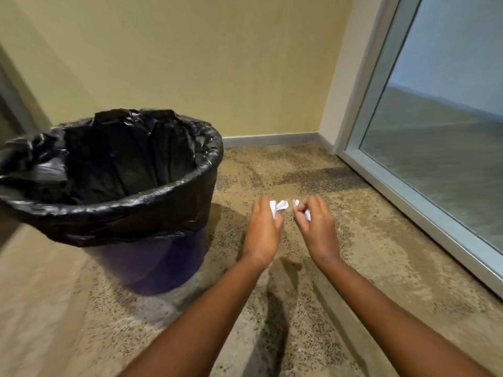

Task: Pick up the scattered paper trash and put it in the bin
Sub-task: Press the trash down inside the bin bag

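Observation:
A purple bin (152,265) lined with a black plastic bag (114,213) stands on the floor at the left, its mouth open. To the right of the bin, both my arms reach forward low over the floor. My left hand (262,229) holds a crumpled white paper (278,207) between fingers and thumb. My right hand (317,227) has its fingers curled round another white paper scrap (307,214), which shows only as small bits at the fingertips and under the palm. The two hands are close together, a few centimetres apart.
The floor is speckled tan carpet (367,240). A yellow wall (217,63) with a grey baseboard stands behind the bin. A glass panel in a pale metal frame (408,210) runs along the right side. Dark shadows of my arms lie on the carpet below the hands.

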A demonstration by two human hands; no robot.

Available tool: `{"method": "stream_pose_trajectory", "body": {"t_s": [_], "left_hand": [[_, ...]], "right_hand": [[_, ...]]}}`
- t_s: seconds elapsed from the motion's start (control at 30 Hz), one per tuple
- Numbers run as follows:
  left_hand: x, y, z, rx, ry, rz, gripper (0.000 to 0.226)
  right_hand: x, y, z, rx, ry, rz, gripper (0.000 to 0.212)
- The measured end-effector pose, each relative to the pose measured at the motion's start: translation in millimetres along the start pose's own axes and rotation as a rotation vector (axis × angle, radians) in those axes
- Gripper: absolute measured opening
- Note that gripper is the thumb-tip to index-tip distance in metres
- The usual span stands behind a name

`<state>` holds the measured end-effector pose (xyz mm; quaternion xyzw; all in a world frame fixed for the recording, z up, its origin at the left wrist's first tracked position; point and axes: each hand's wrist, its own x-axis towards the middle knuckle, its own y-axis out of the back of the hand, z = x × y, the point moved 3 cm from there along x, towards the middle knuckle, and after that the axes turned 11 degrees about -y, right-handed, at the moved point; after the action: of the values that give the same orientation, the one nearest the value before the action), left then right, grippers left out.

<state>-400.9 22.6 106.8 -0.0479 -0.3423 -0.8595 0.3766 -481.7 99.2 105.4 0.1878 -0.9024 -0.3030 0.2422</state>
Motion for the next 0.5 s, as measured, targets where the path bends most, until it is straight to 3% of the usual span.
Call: {"method": "stream_pose_trajectory", "body": {"t_s": [0.23,0.37,0.5], "left_hand": [[17.6,99.7,92.6,-0.175,-0.152,0.328,0.016],[21.6,174.6,106.8,-0.017,-0.212,0.445,0.014],[20.1,232.3,77.7,0.285,-0.046,0.368,0.031]], "right_hand": [[11.4,42.5,-129.0,0.434,0.073,0.252,0.001],[10.2,43.5,-190.0,0.490,0.198,0.189,0.008],[3.0,21.7,-232.0,0.460,0.288,0.048,0.015]]}}
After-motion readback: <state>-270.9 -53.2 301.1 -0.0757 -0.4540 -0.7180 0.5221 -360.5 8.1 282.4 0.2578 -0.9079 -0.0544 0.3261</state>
